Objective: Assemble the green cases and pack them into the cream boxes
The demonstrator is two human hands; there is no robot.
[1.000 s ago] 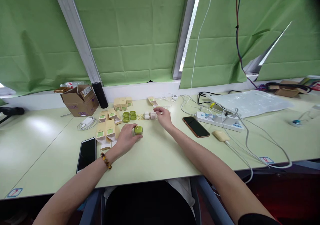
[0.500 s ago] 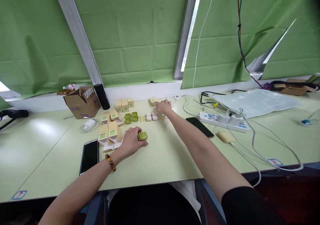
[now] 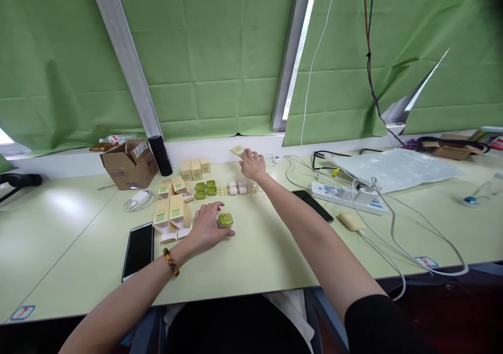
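A small green case in a clear shell rests on the table. My left hand curves around its left side, thumb and fingers spread apart; whether the thumb touches the shell I cannot tell. Farther back, my right hand pinches a small cream card by its edge, lifted above the table. Between the hands lie several green trays, small cream pieces and pale pink pieces. Clear plastic pieces lie just below my right hand.
Cream boxes with open flaps stand left, with more boxes behind. A phone, a charger, a cardboard box and a black cylinder are farther left. On the right are another phone, a power strip and loose cables.
My right hand has raised the cream card up and slightly left. The fingers of my left hand have loosened and spread around the green case.
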